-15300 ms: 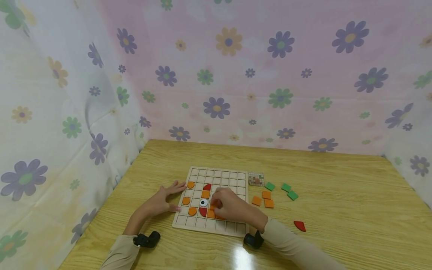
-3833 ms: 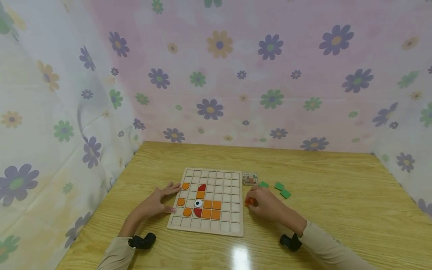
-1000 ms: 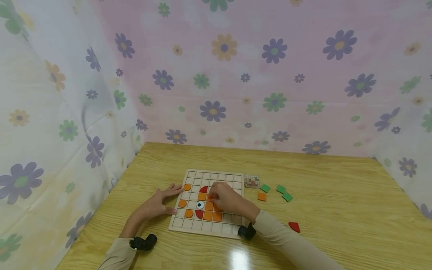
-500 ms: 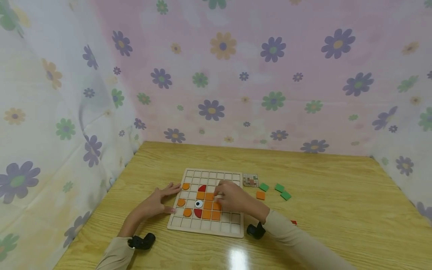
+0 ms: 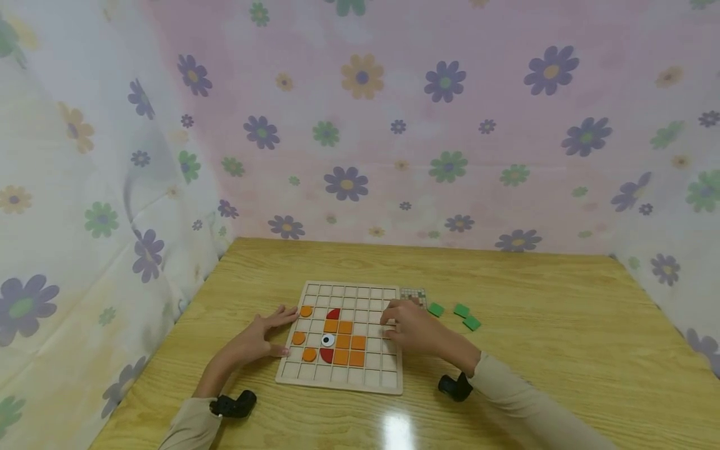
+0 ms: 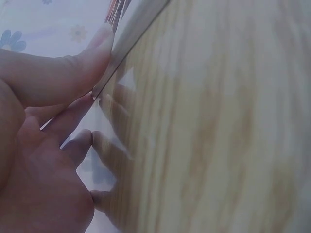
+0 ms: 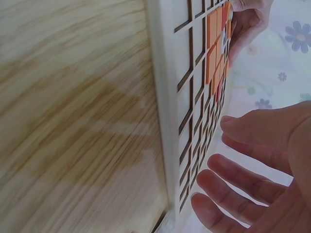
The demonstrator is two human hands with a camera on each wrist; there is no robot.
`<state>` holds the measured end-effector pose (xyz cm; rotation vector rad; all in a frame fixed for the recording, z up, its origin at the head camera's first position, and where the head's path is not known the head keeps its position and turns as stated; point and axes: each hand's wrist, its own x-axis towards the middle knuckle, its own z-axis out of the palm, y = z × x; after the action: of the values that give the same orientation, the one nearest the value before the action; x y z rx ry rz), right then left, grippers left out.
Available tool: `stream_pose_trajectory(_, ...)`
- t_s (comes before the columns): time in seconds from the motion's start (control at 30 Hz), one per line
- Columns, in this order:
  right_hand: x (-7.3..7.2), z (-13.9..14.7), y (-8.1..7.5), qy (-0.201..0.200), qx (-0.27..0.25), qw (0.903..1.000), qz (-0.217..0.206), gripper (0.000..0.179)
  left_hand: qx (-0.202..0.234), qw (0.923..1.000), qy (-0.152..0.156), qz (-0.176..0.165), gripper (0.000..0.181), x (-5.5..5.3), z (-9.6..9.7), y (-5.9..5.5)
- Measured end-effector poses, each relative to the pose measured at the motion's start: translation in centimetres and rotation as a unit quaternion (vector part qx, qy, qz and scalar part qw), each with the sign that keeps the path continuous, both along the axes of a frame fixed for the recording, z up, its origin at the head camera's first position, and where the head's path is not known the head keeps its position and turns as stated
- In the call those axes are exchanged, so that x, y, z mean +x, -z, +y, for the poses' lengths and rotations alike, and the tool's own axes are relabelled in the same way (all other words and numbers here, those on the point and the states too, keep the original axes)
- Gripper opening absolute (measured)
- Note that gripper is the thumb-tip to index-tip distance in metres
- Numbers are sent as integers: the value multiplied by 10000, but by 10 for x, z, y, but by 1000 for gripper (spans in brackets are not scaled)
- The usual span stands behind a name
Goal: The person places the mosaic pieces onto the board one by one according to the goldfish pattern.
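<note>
A wooden grid board (image 5: 388, 379) lies on the table. Its cells hold several orange squares (image 5: 341, 357), two red quarter-circles (image 5: 333, 314), a white eye disc (image 5: 328, 340) and orange discs (image 5: 299, 338) in the left columns. My left hand (image 5: 255, 340) rests spread at the board's left edge, thumb and fingers touching the rim; its thumb (image 6: 73, 73) shows in the left wrist view. Over the board's right edge hovers my right hand (image 5: 419, 328). The right wrist view shows that hand's fingers (image 7: 233, 177) loosely bent, with nothing between them.
A small picture card (image 5: 414, 293) lies at the board's upper right corner, partly behind my right hand. Several green squares (image 5: 461, 310) lie on the wooden table (image 5: 534, 312) to the right. Black wrist cameras (image 5: 233, 405) sit on both wrists. Flowered cloth (image 5: 394, 144) surrounds the table.
Orange squares have gone from the table's right side into board cells. Just now my right hand moved right, off the orange squares, covering where a loose orange square lay. The left hand stays put.
</note>
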<state>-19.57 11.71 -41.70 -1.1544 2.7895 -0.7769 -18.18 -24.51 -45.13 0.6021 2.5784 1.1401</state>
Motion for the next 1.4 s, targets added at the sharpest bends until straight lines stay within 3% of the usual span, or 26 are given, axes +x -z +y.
stream_pose_trajectory(0.97,-3,60,14,395,161,9988,257,8,92,9999,18,90,77,2,-1,0)
stream_pose_trajectory(1.4,-3,77,15,305,172,9991,237,14,81,10000,26,51,78,0,-2,3)
